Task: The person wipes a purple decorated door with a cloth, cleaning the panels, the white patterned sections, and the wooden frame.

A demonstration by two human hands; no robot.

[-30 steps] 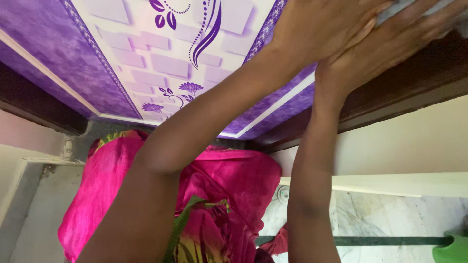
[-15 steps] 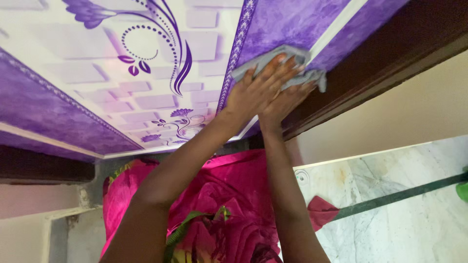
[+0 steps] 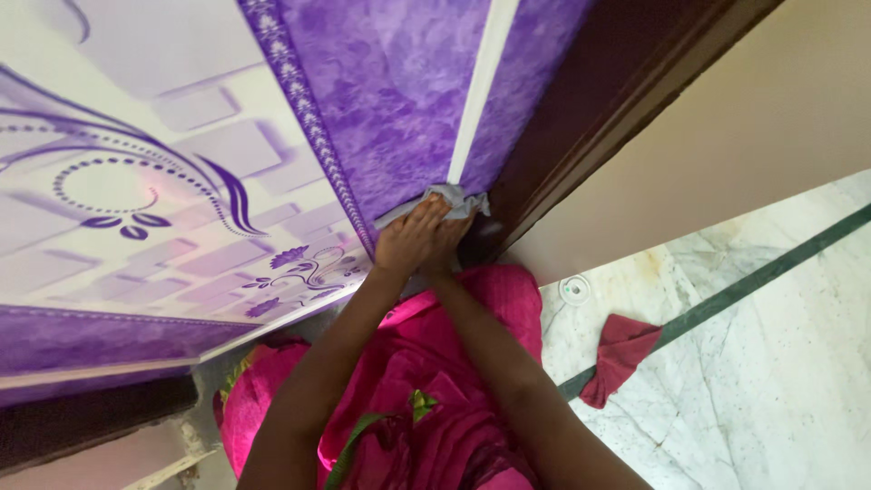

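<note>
The head camera looks steeply down the face of a purple and white patterned door (image 3: 381, 118), and both of the person's bare arms reach forward to its lower part. The left hand (image 3: 410, 240) lies flat with its fingers stretched out and close together, pressing a small grey cloth (image 3: 445, 201) against the purple panel; it grips nothing else. The right hand (image 3: 447, 243) sits just beside it, touching the left hand and partly tucked beneath it, its fingers also laid forward onto the cloth, though how far they curl cannot be told from this angle. The cloth is bunched at the bottom end of a narrow white strip (image 3: 481, 86) that runs down the purple panel, and its far edge reaches close to the dark brown door frame (image 3: 599, 100) on the right. Left of the hands, a lighter panel of the door shows raised white blocks with purple swirls, dotted arcs and small flower shapes, bordered by a thin patterned band. Below the arms, the person's bright pink garment (image 3: 426, 363) with green trim fills the lower middle of the view. To the right lies a pale marble floor (image 3: 771, 363) crossed by a dark green stripe (image 3: 753, 281), and a crumpled dark red rag (image 3: 621, 354) rests on that stripe, well apart from the hands. A small round white fitting (image 3: 574, 289) sits on the floor near the frame.
</note>
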